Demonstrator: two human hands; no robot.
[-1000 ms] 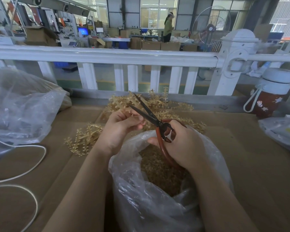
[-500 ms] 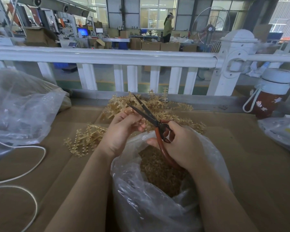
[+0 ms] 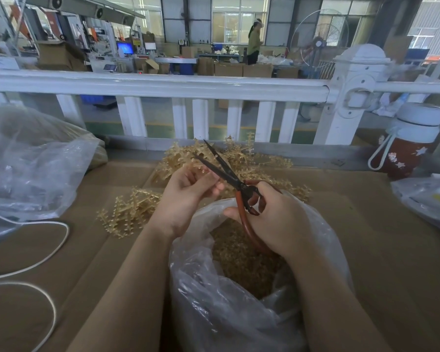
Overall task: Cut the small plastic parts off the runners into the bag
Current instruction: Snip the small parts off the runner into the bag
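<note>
Both bare forearms reach forward from the bottom edge and converge toward the middle. The left hand (image 3: 188,191) is raised, back toward the camera, fingers (image 3: 211,182) curled in and pinched together at the tips. The right hand (image 3: 272,219), just beside it and slightly lower, is closed in a grip, thumb extended leftward.

Clear plastic bag (image 3: 239,313) stands open, approx half full of tan cut parts (image 3: 241,260). Tan runners (image 3: 262,166) piled behind it, more (image 3: 127,214) lying left; small parts prob. still attached.
</note>
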